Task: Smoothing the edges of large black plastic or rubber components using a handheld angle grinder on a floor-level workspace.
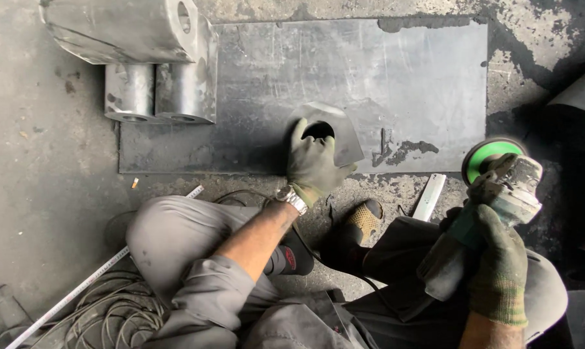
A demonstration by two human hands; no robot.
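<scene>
Left hand [313, 161], in a worn green-grey knit glove, lies with its grip closed around the edge of a small curved grey steel piece with a round hole [334, 132]; fingers hook over the rim at the hole, thumb side pressed to the metal. The piece stands on the near edge of a large flat dark steel plate [408, 77], scratched and dull, which lies on the stained concrete floor [40, 168]. Right hand [499, 265], in a matching glove, has its grip wrapped fully around the body of a grey and green angle grinder [492, 194], held off the plate to the right; its round green disc guard [489, 155] faces up, just beside the plate's right corner. A silver wristwatch [291, 197] sits on the left wrist. At the plate's far left corner rests a bulky grey steel weldment with two short tube sockets [153, 64], smooth and bright on the cylinders. A white measuring tape [79, 287] runs along the floor at lower left beside coiled grey cables [111, 317]. A pale flat steel rule [429, 196] lies just below the plate.
</scene>
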